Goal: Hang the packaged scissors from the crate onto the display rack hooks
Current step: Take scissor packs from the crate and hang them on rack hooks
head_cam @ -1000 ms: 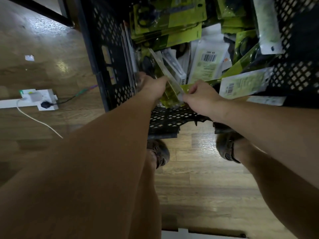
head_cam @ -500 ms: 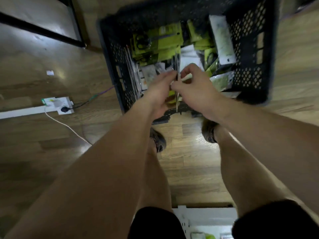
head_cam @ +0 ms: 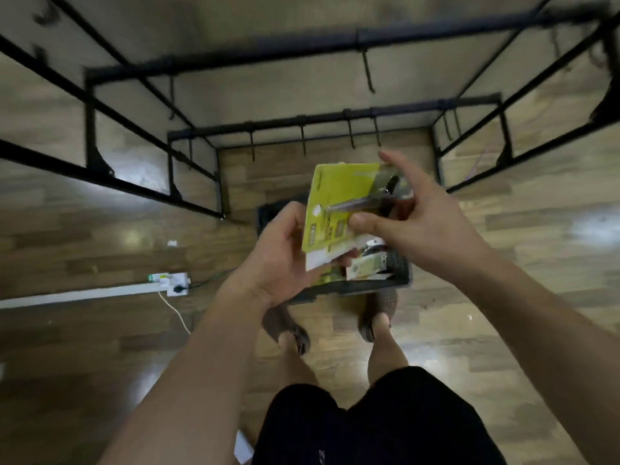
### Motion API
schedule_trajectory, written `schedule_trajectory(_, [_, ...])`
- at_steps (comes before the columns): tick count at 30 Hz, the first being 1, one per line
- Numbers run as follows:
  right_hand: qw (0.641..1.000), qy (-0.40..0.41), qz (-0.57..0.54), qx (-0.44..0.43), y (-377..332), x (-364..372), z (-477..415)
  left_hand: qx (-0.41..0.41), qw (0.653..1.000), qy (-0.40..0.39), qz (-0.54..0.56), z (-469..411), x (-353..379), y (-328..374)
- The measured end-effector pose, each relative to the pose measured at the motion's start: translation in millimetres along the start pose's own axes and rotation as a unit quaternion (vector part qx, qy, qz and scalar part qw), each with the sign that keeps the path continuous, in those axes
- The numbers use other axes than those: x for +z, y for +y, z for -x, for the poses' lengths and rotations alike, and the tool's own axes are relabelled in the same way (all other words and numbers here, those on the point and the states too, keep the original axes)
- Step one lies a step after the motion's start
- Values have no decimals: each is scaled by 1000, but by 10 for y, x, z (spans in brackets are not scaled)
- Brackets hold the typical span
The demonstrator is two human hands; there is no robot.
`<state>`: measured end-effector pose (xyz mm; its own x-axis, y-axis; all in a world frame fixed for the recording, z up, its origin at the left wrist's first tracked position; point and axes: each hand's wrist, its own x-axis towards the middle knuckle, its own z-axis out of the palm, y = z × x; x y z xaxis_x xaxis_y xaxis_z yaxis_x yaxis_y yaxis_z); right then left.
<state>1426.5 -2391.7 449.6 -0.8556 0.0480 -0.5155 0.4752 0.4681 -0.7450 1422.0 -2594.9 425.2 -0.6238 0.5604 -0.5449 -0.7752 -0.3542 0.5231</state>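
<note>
Yellow-green card, clear blister: packaged scissors (head_cam: 339,203), held above the crate (head_cam: 396,280), short of the display rack hooks (head_cam: 303,142), left hand (head_cam: 285,260) gripping the lower edge, right hand (head_cam: 412,223) pinching the face by its thumb; probably light, stiff-backed, slick, best handled by the card margins.

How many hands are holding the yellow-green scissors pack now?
2. The left hand grips the scissors pack at its lower left edge; the right hand pinches its right part, thumb on the front.
</note>
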Motion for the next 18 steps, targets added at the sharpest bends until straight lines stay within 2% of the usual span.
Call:
schedule_trajectory(2, [999, 31, 15, -2, -450, -199, 220, 26, 998, -33, 39, 286, 294, 290])
schedule_trajectory(3, [999, 41, 28, 6, -676, -281, 330, 40, 998, -36, 22, 419, 417, 391])
schedule_trajectory(4, [998, 46, 40, 16, -873, -351, 433, 54, 998, -15, -33, 542, 540, 464])
schedule_trajectory(6, [998, 32, 48, 34, -1241, -461, 620, 105, 973, 59, -195, 768, 771, 547])
schedule_trajectory(7, [998, 14, 55, 37, -1416, -495, 722, 127, 963, 82, -223, 869, 869, 583])
schedule_trajectory(10, [999, 0, 48, 26, -1774, -547, 1001, 184, 952, 110, -220, 1176, 1098, 798])
schedule_trajectory(14, [995, 96, 22, -8, -2070, -585, 1336, 245, 938, 129, -209, 1590, 1259, 1211])
schedule_trajectory(16, [989, 137, -33, -37, -2107, -582, 1437, 263, 936, 149, -182, 1774, 1248, 1382])
schedule_trajectory(18, [982, 124, -126, -71, -2177, -524, 1541, 268, 937, 148, -170, 1932, 1227, 1521])
